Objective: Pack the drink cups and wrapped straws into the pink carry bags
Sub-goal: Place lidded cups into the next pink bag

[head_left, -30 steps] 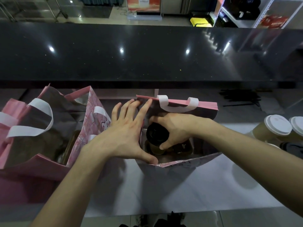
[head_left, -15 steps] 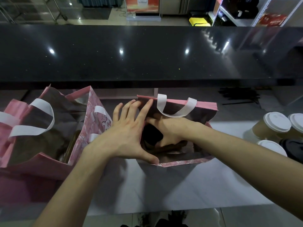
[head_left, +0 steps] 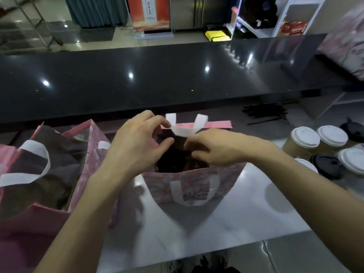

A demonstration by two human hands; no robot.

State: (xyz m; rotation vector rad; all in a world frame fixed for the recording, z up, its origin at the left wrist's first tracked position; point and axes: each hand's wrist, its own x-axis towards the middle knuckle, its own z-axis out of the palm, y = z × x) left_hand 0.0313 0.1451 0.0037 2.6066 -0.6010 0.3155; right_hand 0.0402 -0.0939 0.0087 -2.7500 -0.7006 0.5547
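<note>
Head view: two pink bags stand on the pale bench (head_left: pixel 226 223).
Left pink paper carry bag (head_left: pixel 39 219): open, white handles up, contents too dark to tell.
Left hand (head_left: pixel 136 146): fingers curled at the rim of the middle pink paper carry bag (head_left: pixel 195 184); grasp unclear.
Right hand (head_left: pixel 212 148): loosely curled over the mouth, apparently empty.
Dark-lidded cup (head_left: pixel 171 162): inside this bag.
White-lidded paper cups (head_left: pixel 305 138): waiting at right.
Advice: hold the mouth wide, seat cups upright.
</note>
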